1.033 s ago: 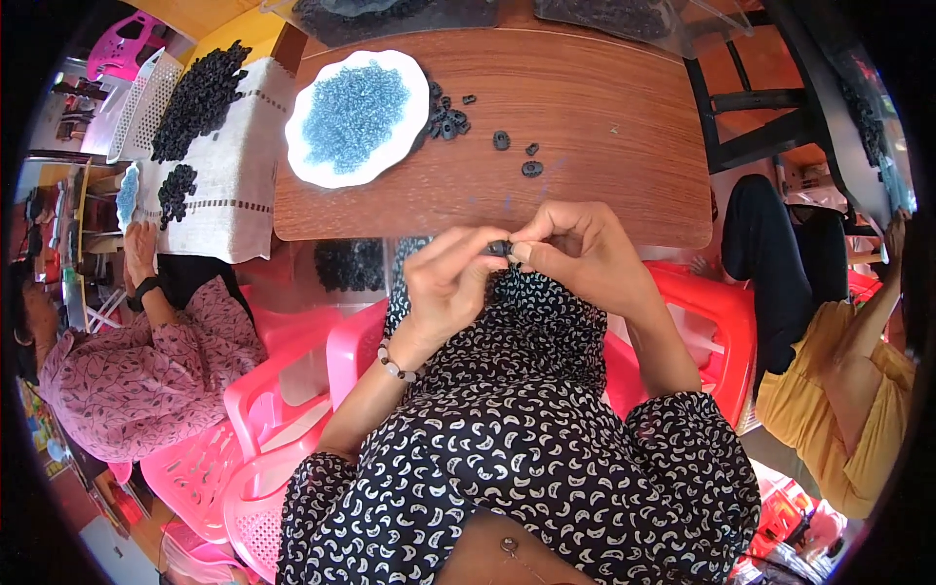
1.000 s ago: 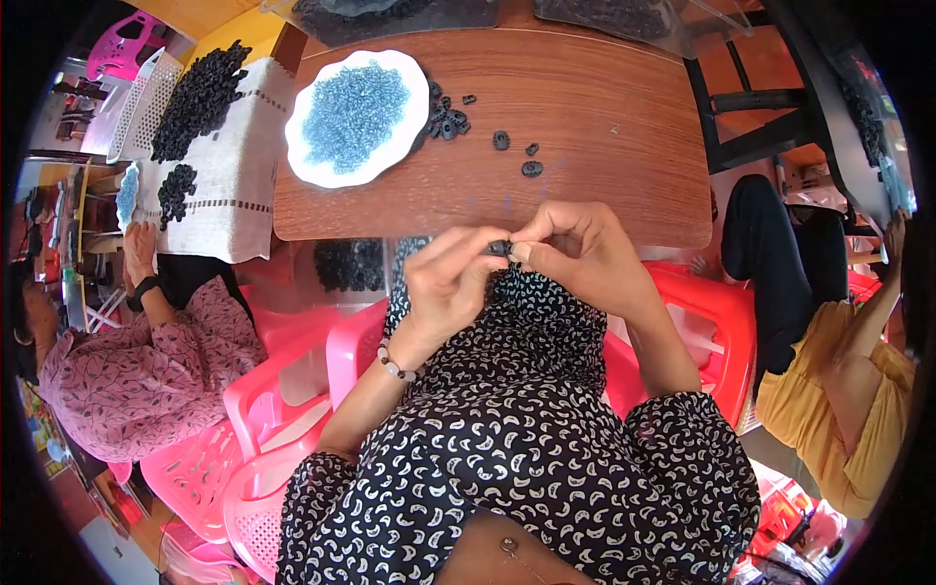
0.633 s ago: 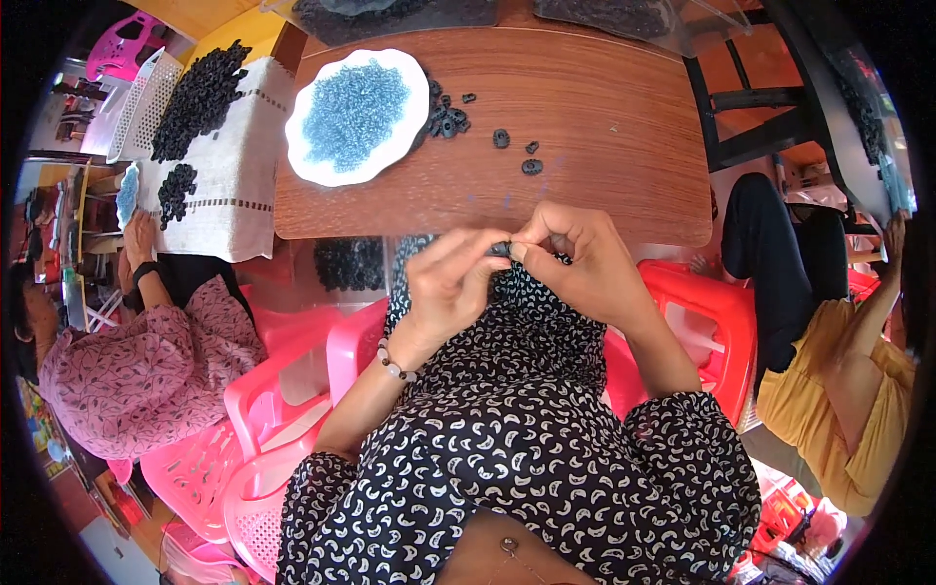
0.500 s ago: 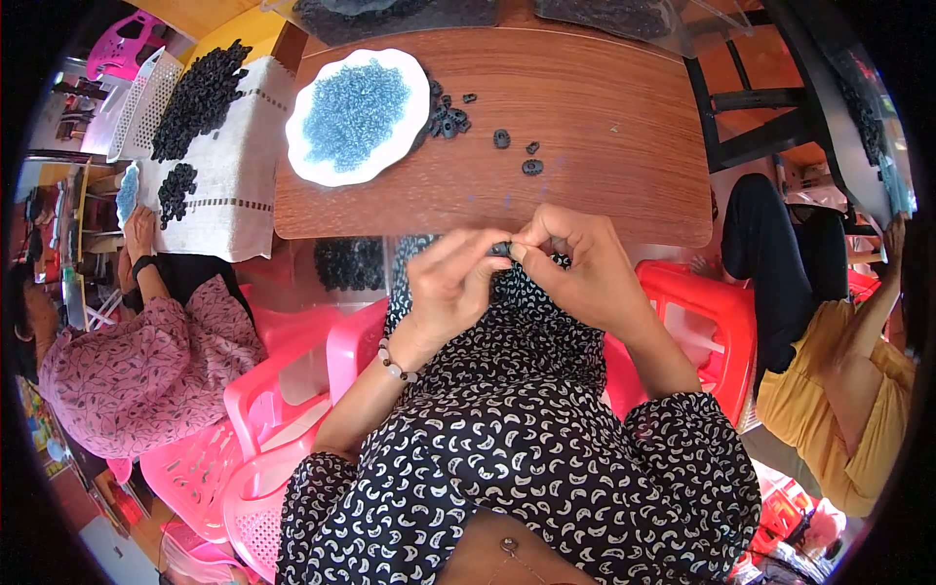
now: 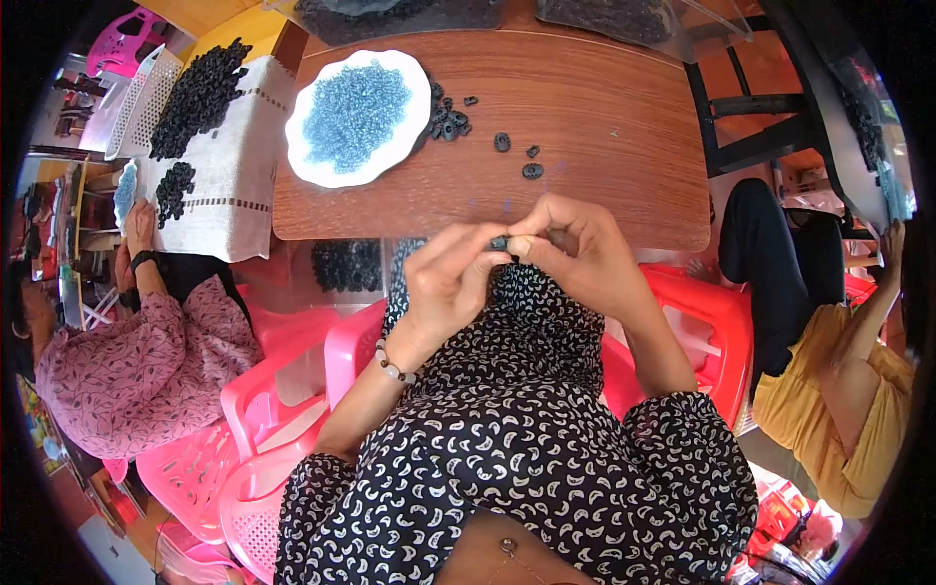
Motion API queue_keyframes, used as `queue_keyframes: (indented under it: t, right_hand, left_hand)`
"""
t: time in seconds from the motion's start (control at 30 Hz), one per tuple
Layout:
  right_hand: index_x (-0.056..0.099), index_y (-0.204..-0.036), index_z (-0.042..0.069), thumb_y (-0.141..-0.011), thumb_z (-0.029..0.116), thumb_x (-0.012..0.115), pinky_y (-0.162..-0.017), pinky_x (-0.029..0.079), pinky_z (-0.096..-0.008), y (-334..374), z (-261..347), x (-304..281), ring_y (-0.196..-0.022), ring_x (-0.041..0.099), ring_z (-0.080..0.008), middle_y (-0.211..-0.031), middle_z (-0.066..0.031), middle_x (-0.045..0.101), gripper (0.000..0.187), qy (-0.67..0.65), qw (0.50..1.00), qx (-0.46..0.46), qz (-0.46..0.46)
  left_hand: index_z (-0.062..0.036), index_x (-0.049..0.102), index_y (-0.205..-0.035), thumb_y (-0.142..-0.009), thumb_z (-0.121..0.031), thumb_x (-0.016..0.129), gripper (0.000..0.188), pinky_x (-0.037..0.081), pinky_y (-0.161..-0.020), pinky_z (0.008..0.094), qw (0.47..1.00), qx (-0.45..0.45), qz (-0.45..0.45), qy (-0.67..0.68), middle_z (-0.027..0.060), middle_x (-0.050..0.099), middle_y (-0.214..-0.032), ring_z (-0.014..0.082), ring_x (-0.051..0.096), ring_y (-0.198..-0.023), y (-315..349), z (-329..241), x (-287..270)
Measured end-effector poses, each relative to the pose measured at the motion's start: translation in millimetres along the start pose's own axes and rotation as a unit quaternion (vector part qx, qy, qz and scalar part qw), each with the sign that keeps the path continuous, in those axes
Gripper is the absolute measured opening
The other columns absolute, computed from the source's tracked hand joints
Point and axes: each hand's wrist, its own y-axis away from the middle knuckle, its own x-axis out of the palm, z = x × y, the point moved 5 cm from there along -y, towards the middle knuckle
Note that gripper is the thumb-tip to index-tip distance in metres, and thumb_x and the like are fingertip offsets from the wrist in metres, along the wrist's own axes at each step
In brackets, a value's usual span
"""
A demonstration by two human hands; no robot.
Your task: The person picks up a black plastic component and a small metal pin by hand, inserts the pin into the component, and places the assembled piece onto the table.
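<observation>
Just off the table's near edge, my two hands meet over my lap around a small black part (image 5: 500, 243). My left hand (image 5: 447, 278) pinches it between thumb and fingertips. From the other side my right hand (image 5: 577, 252) presses thumb and forefinger against it; the fingertips hide much of the part. Ahead on the table lie several loose black oval parts (image 5: 532, 171) with holes. A pile of black parts (image 5: 449, 124) sits beside a white scalloped plate (image 5: 416, 136), which is heaped with small clear bluish pieces (image 5: 357, 112).
The brown wooden table (image 5: 604, 127) has clear trays (image 5: 604, 14) of black parts at its far edge. To the left, a co-worker in pink (image 5: 136, 361) sits by a cloth-covered table (image 5: 234, 146) with black piles. Another person in yellow (image 5: 829, 409) is at right. Pink chairs (image 5: 273, 419) stand close.
Both hands stay together at the table edge, with only slight finger shifts around the small black part. The view has tilted very slightly.
</observation>
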Motion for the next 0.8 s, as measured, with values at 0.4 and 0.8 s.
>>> queue_keyframes:
  t: [0.4, 0.8]
  right_hand:
    - [0.053, -0.133, -0.003, -0.097, 0.034, 0.069, -0.085, 0.053, -0.0292, -11.4, -8.7, 6.2, -0.100, 0.063, -0.0148, -0.120, -0.0095, 0.063, 0.054, -0.253, 0.949, 0.063, 0.180]
    - [0.050, -0.140, -0.005, -0.100, 0.042, 0.062, -0.103, 0.048, -0.0460, -6.2, -15.7, 21.6, -0.126, 0.056, -0.0260, -0.140, -0.0166, 0.055, 0.063, -0.428, 0.864, 0.084, 0.250]
  left_hand:
    - [-0.0086, 0.077, -0.108, -0.082, -0.007, 0.078, 0.027, 0.051, -0.071, 0.0306, 0.999, -0.003, -0.016, 0.035, 0.0092, 0.062, -0.102, 0.0208, 0.061, -0.084, -11.8, -18.8, -12.9]
    - [-0.0110, 0.078, -0.105, -0.077, -0.009, 0.079, 0.028, 0.045, -0.080, 0.0374, 0.996, 0.023, 0.004, -0.081, 0.0070, 0.059, -0.102, 0.0269, 0.052, -0.096, -21.3, -34.5, -17.4]
